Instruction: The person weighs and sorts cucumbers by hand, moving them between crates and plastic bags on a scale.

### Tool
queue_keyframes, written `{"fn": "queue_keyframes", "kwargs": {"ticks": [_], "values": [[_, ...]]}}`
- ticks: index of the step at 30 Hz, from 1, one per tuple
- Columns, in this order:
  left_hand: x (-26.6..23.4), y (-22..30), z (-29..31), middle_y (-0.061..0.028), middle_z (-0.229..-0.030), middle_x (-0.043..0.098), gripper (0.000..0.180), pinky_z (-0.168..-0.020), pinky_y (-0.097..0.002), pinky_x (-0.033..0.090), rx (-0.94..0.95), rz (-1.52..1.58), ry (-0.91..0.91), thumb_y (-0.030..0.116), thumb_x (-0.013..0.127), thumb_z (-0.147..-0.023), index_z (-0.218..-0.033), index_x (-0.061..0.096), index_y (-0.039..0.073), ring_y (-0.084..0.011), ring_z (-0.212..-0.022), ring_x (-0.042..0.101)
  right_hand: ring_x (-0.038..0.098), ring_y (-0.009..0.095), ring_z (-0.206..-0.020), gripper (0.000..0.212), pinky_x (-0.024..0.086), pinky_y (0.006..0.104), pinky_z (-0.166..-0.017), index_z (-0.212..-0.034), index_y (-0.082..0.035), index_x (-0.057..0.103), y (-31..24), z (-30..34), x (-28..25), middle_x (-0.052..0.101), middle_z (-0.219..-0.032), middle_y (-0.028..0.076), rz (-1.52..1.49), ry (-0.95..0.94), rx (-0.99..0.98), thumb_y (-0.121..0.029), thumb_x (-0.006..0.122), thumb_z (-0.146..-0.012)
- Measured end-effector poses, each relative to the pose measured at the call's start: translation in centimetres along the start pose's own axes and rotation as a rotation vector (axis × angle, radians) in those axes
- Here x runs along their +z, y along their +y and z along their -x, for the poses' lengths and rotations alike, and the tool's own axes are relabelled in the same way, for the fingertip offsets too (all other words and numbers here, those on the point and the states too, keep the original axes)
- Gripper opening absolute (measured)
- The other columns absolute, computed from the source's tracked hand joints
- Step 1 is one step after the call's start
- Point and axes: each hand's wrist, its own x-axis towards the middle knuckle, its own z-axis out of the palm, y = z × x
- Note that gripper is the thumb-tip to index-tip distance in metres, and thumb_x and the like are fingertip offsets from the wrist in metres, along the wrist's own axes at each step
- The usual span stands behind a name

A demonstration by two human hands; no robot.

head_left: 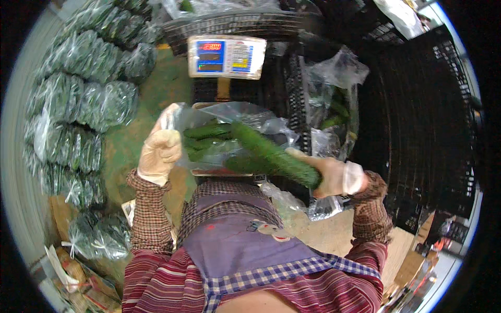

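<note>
My left hand (160, 148) wears a pale glove and is closed on the gathered edge of a clear plastic bag (240, 109). Inside the bag, at its left part, lie several green cucumbers (201, 141). In my gloved right hand (336, 177) is the near end of a long dark green cucumber (276, 156), blurred by motion. Its far end points left into the bag, close to the others. Whether a second cucumber is in that grip I cannot tell. The bag rests over the platform of a weighing scale, whose lit display (227, 57) stands just beyond.
Packed clear bags of cucumbers (88, 104) are stacked along the left. A black crate (235, 25) stands behind the display. To the right, a black crate holds loose cucumbers (339, 112) and plastic film, beside a tall black crate wall (417, 120). Cardboard (409, 266) lies at lower right.
</note>
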Motion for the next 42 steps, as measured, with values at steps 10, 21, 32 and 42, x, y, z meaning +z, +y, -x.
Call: {"fn": "queue_keyframes", "kwargs": {"ticks": [10, 21, 32, 42], "values": [[-3.4, 0.1, 6.0, 0.002, -0.063, 0.046, 0.071, -0.033, -0.0155, 0.023, -0.119, -0.068, 0.177, -0.007, 0.045, -0.073, -0.139, 0.024, 0.009, -0.0027, -0.038, 0.029, 0.059, 0.022, -0.076, 0.076, 0.048, 0.0333, -0.069, -0.127, -0.007, 0.045, 4.2, -17.3, 3.4, 0.064, -0.085, 0.014, 0.156, -0.347, 0.166, -0.017, 0.07, -0.057], [-2.5, 0.6, 4.5, -0.0055, -0.064, 0.046, 0.077, -0.03, -0.0168, 0.023, -0.173, 0.086, 0.057, -0.001, 0.049, -0.076, -0.142, 0.017, 0.023, -0.004, -0.035, 0.026, 0.06, 0.033, -0.082, 0.078, 0.048, 0.0399, -0.07, -0.135, -0.006, 0.032, 0.4, -8.6, 1.9, 0.058, -0.087, 0.019, 0.602, 0.156, -0.24, -0.009, 0.061, -0.063], [-3.0, 0.5, 4.8, -0.0076, -0.075, 0.055, 0.072, -0.031, -0.0152, 0.024, -0.18, 0.082, 0.08, -0.004, 0.046, -0.076, -0.14, 0.02, 0.014, -0.0039, -0.037, 0.029, 0.055, 0.028, -0.104, 0.059, 0.045, 0.0436, -0.08, -0.131, -0.01, 0.036, 7.3, -23.7, 7.0, 0.053, -0.118, 0.015, 0.676, 0.132, 0.402, -0.018, 0.058, -0.077], [-0.4, 3.0, 1.2, 0.0022, -0.059, 0.04, 0.047, -0.034, -0.0163, 0.026, -0.059, -0.028, 0.064, 0.008, 0.046, -0.086, -0.13, 0.036, 0.0, -0.003, -0.038, 0.029, 0.047, 0.021, -0.106, 0.034, 0.031, 0.0439, -0.089, -0.111, -0.014, 0.061, 6.2, -13.5, -2.9, 0.059, -0.103, 0.002, 1.399, 0.21, 0.539, -0.031, 0.051, -0.083]]}}
